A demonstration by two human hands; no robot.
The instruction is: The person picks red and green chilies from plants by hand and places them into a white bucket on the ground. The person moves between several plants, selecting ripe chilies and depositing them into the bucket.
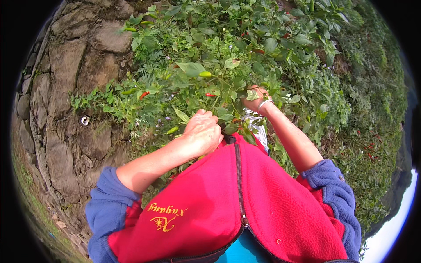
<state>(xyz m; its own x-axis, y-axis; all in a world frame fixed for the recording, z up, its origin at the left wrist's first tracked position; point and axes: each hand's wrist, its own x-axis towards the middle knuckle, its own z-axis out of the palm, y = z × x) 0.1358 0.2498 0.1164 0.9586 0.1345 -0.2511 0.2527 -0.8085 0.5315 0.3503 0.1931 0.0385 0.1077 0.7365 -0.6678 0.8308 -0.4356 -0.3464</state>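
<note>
In front of my jacket, my left hand (203,131) is curled among the chili pepper plants (227,82). Its fingertips are hidden beneath it, so I cannot see what they grip. Farther forward and to the right, my right hand (255,105) reaches into the foliage, partly covered by a leaf, with a bracelet (264,104) at the wrist. A red chili (210,95) hangs between the hands, and a yellow-green chili (205,74) is above it. Left of my left hand is a green chili (172,130). White material (260,131) shows below my right hand.
A rough stone wall (62,72) runs along the left side, with a small white object (85,120) on it. Dense greenery with more red chilies (371,148) covers the right. An orange-red chili (144,95) hangs near the stones.
</note>
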